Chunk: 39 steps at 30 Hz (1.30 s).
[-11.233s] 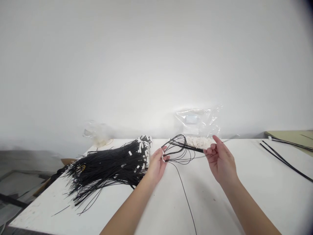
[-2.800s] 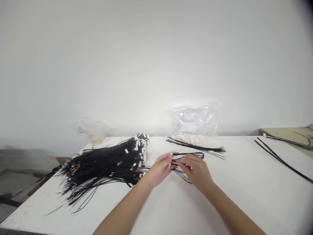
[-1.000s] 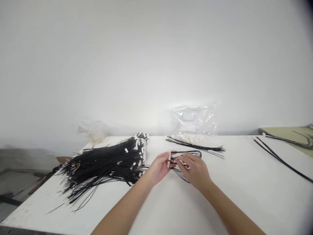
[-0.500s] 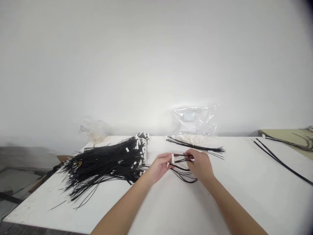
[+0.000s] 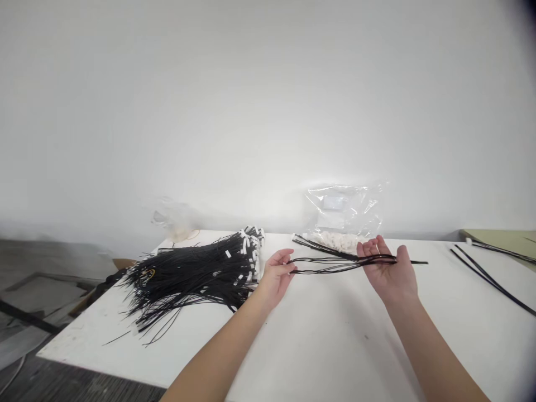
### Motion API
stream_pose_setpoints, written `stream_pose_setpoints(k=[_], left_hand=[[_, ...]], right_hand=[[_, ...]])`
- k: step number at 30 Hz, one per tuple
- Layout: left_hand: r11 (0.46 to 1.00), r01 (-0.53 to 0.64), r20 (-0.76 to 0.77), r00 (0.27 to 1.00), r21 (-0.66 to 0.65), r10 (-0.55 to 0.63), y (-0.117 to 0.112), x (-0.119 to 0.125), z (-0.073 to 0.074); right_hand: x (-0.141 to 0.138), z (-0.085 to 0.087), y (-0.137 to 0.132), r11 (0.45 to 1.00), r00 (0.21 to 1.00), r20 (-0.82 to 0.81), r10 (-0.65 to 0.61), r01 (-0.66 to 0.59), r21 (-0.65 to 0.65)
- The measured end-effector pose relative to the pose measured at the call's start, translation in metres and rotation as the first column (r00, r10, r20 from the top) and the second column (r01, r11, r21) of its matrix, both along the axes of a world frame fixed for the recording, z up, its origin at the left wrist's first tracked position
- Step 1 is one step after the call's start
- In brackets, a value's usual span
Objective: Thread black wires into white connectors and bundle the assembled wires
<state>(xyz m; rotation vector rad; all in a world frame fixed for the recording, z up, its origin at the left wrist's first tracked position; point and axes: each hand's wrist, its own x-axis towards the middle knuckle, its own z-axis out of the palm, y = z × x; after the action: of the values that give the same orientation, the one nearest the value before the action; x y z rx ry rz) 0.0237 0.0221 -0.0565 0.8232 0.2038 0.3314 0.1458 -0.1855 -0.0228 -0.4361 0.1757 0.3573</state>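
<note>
- Soft, even light; wall [image 5: 259, 123] brightest mid-frame
- Faint, diffuse shadow on the desk [image 5: 310, 352], lower right of centre
- Glints on the clear bag [image 5: 355, 204], right of centre
- Dark upper-right corner
- Lower left blurry

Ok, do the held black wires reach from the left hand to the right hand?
Yes, the held black wires run from the left hand across the upturned palm of the right hand.

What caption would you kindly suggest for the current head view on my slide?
Left hand pinches black wires lying across the open right hand, above a white table.
</note>
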Motion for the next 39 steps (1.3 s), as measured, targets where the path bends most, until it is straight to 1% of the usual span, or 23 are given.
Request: stream_pose_setpoints(k=[1, 2, 3, 4, 6, 7, 8, 9, 10, 11, 13, 14, 15, 16, 19, 21, 24, 27, 29, 30, 32, 35, 39], left_hand=[[1.0, 0.004, 0.01, 1.0, -0.005, -0.004, -0.001, 0.0, 0.0], [1.0, 0.007, 0.021, 1.0, -0.009, -0.006, -0.001, -0.001, 0.0], [1.0, 0.01, 0.029, 1.0, -0.01, -0.01, -0.001, -0.001, 0.0], [1.0, 0.013, 0.037, 0.999, -0.005, -0.013, 0.0, -0.001, 0.0], [1.0, 0.015, 0.05, 0.999, 0.025, -0.016, 0.001, -0.001, 0.001], [0.999, 0.015, 0.052, 0.998, 0.05, -0.018, 0.001, -0.001, 0.001], [0.997, 0.016, 0.051, 0.998, 0.082, -0.02, 0.002, -0.002, 0.002], [0.992, 0.02, 0.045, 0.999, 0.123, -0.025, 0.002, -0.002, 0.003], [0.985, 0.021, 0.033, 0.999, 0.172, -0.027, 0.002, -0.003, 0.004], [0.973, 0.022, 0.014, 1.0, 0.229, -0.026, 0.001, -0.004, 0.005], [0.93, 0.023, -0.033, 0.999, 0.367, -0.011, 0.0, -0.006, 0.008], [0.899, 0.025, -0.053, 0.999, 0.437, -0.002, -0.001, -0.008, 0.01], [0.865, 0.032, -0.068, 0.998, 0.501, 0.002, -0.002, -0.009, 0.011], [0.833, 0.042, -0.077, 0.997, 0.552, 0.001, -0.002, -0.01, 0.011], [0.768, 0.079, -0.096, 0.995, 0.636, -0.022, -0.004, -0.011, 0.009], [0.743, 0.1, -0.117, 0.993, 0.661, -0.029, -0.004, -0.01, 0.006], [0.716, 0.137, -0.152, 0.987, 0.684, -0.044, -0.005, -0.009, 0.003], [0.713, 0.185, -0.187, 0.979, 0.676, -0.076, -0.005, -0.008, 0.002], [0.719, 0.208, -0.201, 0.975, 0.663, -0.096, -0.005, -0.007, 0.002], [0.72, 0.217, -0.204, 0.973, 0.659, -0.106, -0.005, -0.007, 0.002], [0.722, 0.233, -0.209, 0.97, 0.652, -0.125, -0.005, -0.006, 0.002], [0.718, 0.256, -0.221, 0.964, 0.647, -0.145, -0.006, -0.006, 0.003], [0.719, 0.269, -0.234, 0.96, 0.64, -0.151, -0.006, -0.006, 0.004]], right_hand=[[-0.005, -0.001, 0.004, 0.998, 0.998, 0.05, 0.035, -0.032, -0.056], [-0.01, -0.003, 0.009, 0.986, 0.989, 0.111, 0.097, -0.08, -0.15], [-0.015, -0.004, 0.014, 0.952, 0.967, 0.17, 0.19, -0.139, -0.273], [-0.021, -0.006, 0.018, 0.886, 0.929, 0.208, 0.307, -0.2, -0.418], [-0.028, -0.009, 0.023, 0.693, 0.846, 0.195, 0.497, -0.251, -0.676], [-0.029, -0.01, 0.023, 0.603, 0.819, 0.167, 0.549, -0.249, -0.758], [-0.029, -0.011, 0.022, 0.544, 0.807, 0.142, 0.573, -0.244, -0.803], [-0.027, -0.011, 0.02, 0.527, 0.812, 0.129, 0.569, -0.24, -0.816], [-0.023, -0.012, 0.017, 0.548, 0.833, 0.129, 0.537, -0.229, -0.805], [-0.018, -0.012, 0.013, 0.596, 0.864, 0.139, 0.484, -0.21, -0.775], [-0.006, -0.01, 0.003, 0.719, 0.942, 0.17, 0.29, -0.097, -0.689], [0.001, -0.008, -0.004, 0.762, 0.966, 0.186, 0.182, -0.019, -0.647], [0.008, -0.007, -0.011, 0.781, 0.979, 0.198, 0.051, 0.085, -0.619], [0.014, -0.005, -0.02, 0.784, 0.978, 0.2, -0.065, 0.174, -0.596], [0.032, -0.004, -0.049, 0.767, 0.916, 0.207, -0.343, 0.4, -0.502], [0.042, -0.006, -0.071, 0.739, 0.839, 0.215, -0.5, 0.543, -0.399], [0.055, -0.013, -0.102, 0.727, 0.769, 0.157, -0.62, 0.638, -0.254], [0.062, -0.02, -0.125, 0.655, 0.658, 0.121, -0.743, 0.753, -0.066], [0.065, -0.023, -0.135, 0.624, 0.615, 0.121, -0.779, 0.78, 0.046], [0.067, -0.025, -0.139, 0.618, 0.608, 0.125, -0.784, 0.782, 0.076], [0.071, -0.027, -0.144, 0.604, 0.593, 0.134, -0.794, 0.794, 0.062], [0.079, -0.034, -0.148, 0.566, 0.578, 0.094, -0.81, 0.814, -0.132], [0.087, -0.046, -0.144, 0.515, 0.564, 0.019, -0.825, 0.766, -0.384]])
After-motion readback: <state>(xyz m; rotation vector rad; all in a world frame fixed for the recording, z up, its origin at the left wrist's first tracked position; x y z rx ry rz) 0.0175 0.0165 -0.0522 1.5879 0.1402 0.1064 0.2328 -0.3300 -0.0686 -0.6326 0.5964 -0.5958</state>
